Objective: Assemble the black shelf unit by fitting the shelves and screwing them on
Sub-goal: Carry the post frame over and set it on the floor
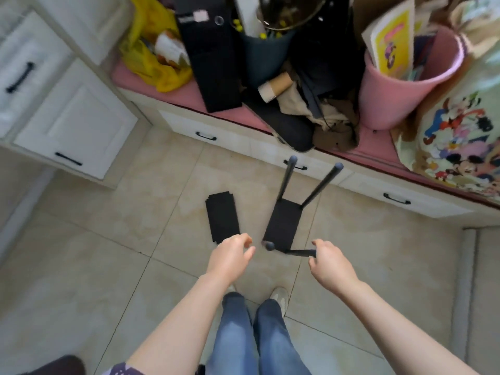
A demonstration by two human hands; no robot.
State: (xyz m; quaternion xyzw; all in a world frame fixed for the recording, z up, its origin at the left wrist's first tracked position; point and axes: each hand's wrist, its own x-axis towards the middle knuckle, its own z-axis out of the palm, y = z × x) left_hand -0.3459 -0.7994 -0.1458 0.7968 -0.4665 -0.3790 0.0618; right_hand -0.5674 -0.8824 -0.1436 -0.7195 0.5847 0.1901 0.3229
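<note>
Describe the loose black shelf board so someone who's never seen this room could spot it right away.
Start at the white drawer bench, then look down to the tile floor before it. The loose shelf board lies flat there, left of the poled shelf; unlike that one, it has no poles.

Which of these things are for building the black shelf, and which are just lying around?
For the shelf: black frame; right hand gripping one pole; loose black board on the floor; left hand, holding nothing.

Just lying about: pink bucket, yellow bag, cardboard tube, black folder, cartoon bag, all on the pink bench.
</note>
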